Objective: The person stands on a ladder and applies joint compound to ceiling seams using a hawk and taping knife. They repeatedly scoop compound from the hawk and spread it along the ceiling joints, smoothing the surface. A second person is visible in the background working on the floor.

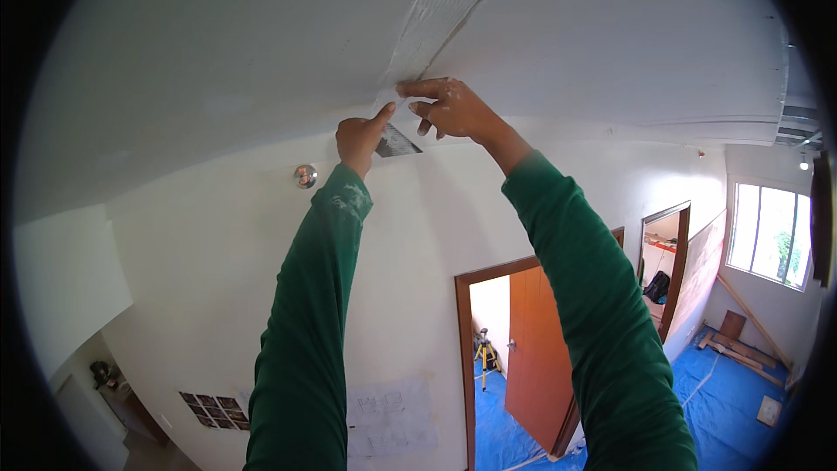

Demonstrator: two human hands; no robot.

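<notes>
A pale strip of mesh joint tape [445, 4] runs along a seam in the white ceiling [261, 44], down to both hands. My left hand [359, 141] is closed at its lower end, thumb pointing up, its curled fingers partly hidden. Beside that hand a grey, finely striped four-sided piece [398, 141] shows, apparently the tape's loose end. My right hand [453, 107] reaches in from the right, its index fingertip touching the strip at the ceiling. Its thumb and other fingers are apart and partly bent. White smears mark the right hand and left green sleeve.
Below is a white wall with a round chrome fitting [305, 176], dark photo prints [214, 411] and a pale drawing sheet [392, 414]. An orange-brown door [539, 349] stands ajar. Blue sheeting [719, 401] covers the floor, with wood planks [741, 354] on it. A yellow tripod [485, 351] stands beyond the doorway.
</notes>
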